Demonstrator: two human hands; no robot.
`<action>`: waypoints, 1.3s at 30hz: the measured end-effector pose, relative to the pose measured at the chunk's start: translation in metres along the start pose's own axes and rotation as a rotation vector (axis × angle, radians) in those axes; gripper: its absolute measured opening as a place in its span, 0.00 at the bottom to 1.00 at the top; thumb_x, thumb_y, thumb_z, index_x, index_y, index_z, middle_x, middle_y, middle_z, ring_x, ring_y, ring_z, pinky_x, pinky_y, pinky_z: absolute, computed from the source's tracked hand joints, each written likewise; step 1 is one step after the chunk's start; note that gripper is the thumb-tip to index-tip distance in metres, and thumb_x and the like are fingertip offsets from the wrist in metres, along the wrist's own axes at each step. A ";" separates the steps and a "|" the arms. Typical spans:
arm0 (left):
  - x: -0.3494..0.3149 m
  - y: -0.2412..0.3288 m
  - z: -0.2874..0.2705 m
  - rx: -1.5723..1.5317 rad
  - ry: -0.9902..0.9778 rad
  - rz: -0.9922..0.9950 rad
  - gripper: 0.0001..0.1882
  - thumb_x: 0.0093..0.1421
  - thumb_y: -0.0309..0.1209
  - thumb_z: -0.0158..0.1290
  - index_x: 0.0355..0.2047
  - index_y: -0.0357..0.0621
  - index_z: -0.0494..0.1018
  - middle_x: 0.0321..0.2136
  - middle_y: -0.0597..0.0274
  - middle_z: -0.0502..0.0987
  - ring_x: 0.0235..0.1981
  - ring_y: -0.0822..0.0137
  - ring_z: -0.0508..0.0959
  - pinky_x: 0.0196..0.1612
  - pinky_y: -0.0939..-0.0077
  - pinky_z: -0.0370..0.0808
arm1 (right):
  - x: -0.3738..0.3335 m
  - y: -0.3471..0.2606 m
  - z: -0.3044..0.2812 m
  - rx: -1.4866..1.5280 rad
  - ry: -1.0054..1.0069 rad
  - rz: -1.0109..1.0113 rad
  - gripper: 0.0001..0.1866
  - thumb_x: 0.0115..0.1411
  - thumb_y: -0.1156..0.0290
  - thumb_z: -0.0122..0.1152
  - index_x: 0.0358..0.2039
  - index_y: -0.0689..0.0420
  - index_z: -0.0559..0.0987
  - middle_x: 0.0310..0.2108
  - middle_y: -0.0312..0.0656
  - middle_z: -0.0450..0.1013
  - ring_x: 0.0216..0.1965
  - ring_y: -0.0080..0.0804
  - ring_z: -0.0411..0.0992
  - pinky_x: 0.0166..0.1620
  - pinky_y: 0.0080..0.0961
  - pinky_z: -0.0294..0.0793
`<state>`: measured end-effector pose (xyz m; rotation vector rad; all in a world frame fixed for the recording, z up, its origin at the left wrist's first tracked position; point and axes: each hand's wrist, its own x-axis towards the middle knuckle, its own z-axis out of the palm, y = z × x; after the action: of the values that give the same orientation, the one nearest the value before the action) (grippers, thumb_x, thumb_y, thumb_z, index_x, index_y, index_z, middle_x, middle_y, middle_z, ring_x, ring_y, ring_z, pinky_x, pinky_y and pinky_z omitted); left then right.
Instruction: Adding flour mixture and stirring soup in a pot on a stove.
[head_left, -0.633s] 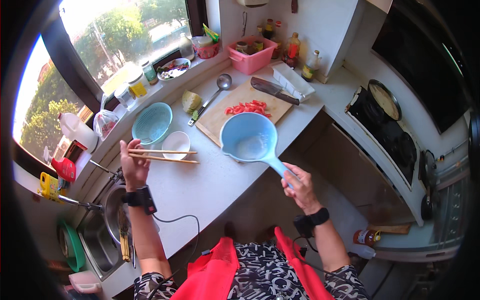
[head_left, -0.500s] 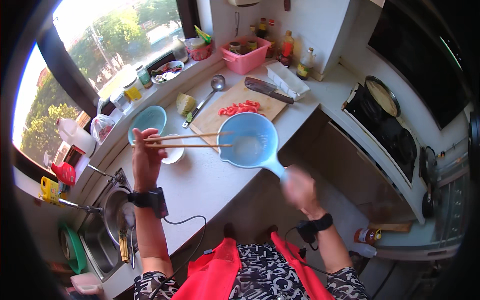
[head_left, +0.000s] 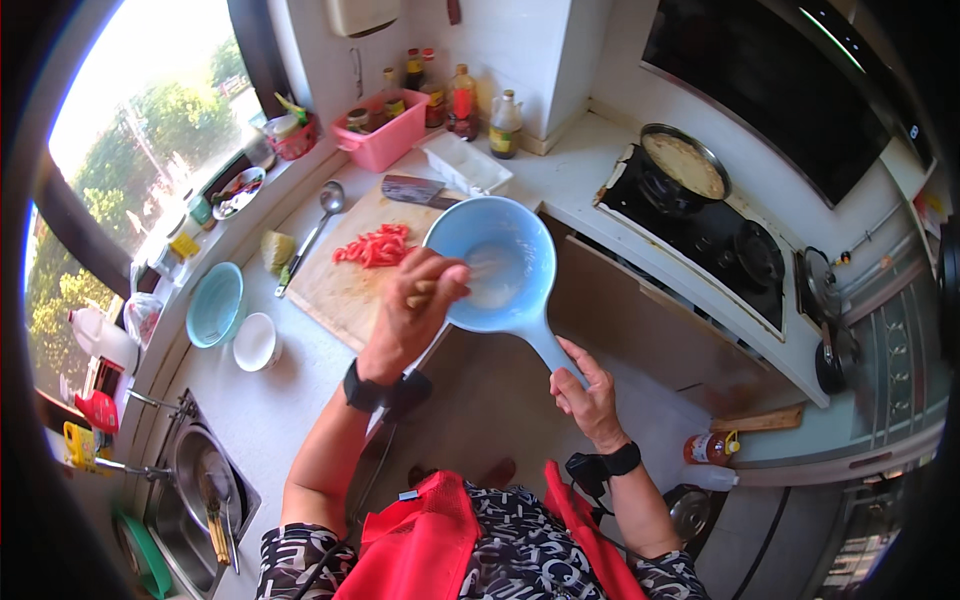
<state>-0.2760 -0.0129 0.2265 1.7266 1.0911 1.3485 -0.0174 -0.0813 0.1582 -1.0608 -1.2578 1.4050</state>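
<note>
My right hand is closed round the handle of a light blue plastic water scoop, which hangs in front of the counter's edge. Inside the scoop, something whitish lies at the bottom. My left hand is at the scoop's left rim, closed on a pair of chopsticks that point into the bowl; they are mostly hidden and blurred. Just behind the left hand, red strips of a cut vegetable lie heaped on a wooden cutting board. A cleaver rests at the board's far edge.
Left on the counter are a ladle, a piece of cabbage, a teal bowl and a white bowl. A sink is at lower left. On the stove at right sits a filled pan. Bottles and a pink bin line the back.
The view has turned to the right, toward the stove. My left hand with the chopsticks has come in from the left to the scoop, and their tips now point into it.
</note>
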 end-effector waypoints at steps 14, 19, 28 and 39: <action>0.078 0.019 0.112 0.187 -0.290 0.599 0.12 0.54 0.32 0.64 0.37 0.41 0.77 0.31 0.56 0.76 0.28 0.59 0.79 0.28 0.70 0.76 | 0.047 -0.010 -0.104 -0.447 0.403 -0.285 0.24 0.65 0.68 0.56 0.59 0.62 0.68 0.27 0.35 0.74 0.27 0.19 0.70 0.32 0.18 0.71; 0.156 -0.008 0.127 0.187 -0.225 0.563 0.10 0.56 0.30 0.62 0.36 0.41 0.76 0.30 0.57 0.75 0.28 0.58 0.78 0.29 0.70 0.74 | 0.090 -0.033 -0.141 -0.421 0.534 -0.272 0.23 0.65 0.69 0.56 0.59 0.62 0.69 0.29 0.36 0.74 0.27 0.19 0.70 0.32 0.18 0.71; 0.312 -0.055 0.181 -0.067 -0.230 0.515 0.07 0.62 0.27 0.56 0.34 0.34 0.76 0.27 0.54 0.73 0.26 0.60 0.75 0.31 0.69 0.72 | 0.157 -0.088 -0.210 -0.555 0.595 -0.304 0.24 0.65 0.69 0.55 0.60 0.61 0.69 0.24 0.31 0.71 0.19 0.11 0.62 0.23 0.11 0.61; 0.428 -0.114 0.267 -0.350 -0.349 0.093 0.21 0.66 0.43 0.51 0.35 0.32 0.74 0.28 0.57 0.79 0.29 0.67 0.82 0.32 0.76 0.79 | 0.205 -0.185 -0.342 -0.322 0.474 0.078 0.19 0.64 0.67 0.57 0.54 0.61 0.73 0.22 0.34 0.68 0.17 0.11 0.57 0.19 0.11 0.54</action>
<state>0.0078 0.4191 0.2359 1.6798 0.5500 1.1536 0.2967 0.1879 0.3055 -1.5695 -1.1140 0.9399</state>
